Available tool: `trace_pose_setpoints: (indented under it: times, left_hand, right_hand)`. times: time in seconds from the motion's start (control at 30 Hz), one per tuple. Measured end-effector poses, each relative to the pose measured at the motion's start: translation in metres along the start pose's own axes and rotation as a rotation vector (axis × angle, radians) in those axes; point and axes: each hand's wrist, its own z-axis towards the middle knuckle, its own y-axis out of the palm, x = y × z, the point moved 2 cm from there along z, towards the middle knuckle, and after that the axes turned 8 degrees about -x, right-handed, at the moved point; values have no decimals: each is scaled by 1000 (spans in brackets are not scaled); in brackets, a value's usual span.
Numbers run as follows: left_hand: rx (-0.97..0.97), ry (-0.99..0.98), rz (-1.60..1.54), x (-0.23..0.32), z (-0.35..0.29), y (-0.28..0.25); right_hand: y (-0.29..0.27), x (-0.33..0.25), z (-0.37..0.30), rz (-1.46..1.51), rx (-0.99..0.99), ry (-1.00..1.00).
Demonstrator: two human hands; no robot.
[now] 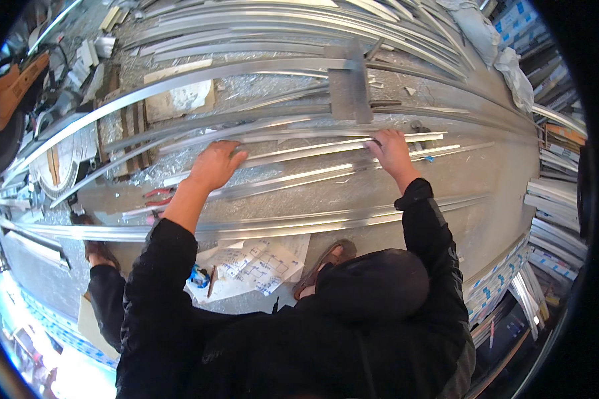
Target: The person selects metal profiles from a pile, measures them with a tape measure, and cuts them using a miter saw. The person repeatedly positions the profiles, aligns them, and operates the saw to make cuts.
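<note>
My left hand (217, 165) hovers over or rests on the metal strips in front of me; its thumb stands apart from the curled fingers and nothing shows between them. A thin silver metal strip (299, 152) passes beneath this hand and runs right. Near that strip's right end, my right hand (391, 151) is closed on it, fingers bent over the edge. Closer to my body lies another bright strip (293, 184). Red-handled pliers (158, 194) lie left of my left forearm, partly covered by strips.
A miter saw (63, 163) stands at the left. Long metal bars (246, 229) cross before my feet. Paper with sketches (259, 263), a blue tape measure (199, 276) and a pencil (211, 282) lie below. A flat metal plate (349, 93) crosses the far bars. Stacked profiles (556, 199) fill the right.
</note>
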Motion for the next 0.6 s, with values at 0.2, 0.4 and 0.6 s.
trace_pose_setpoints:
  times: [0.2, 0.4, 0.6]
  left_hand:
    - [91, 108, 46, 5, 2, -5]
    - [106, 103, -57, -13, 11, 3]
    - [524, 241, 113, -24, 7, 7]
  right_hand:
    - [-5, 13, -13, 10, 129, 38]
    - [0, 11, -12, -69, 253, 15]
    - [27, -14, -36, 101, -70, -60]
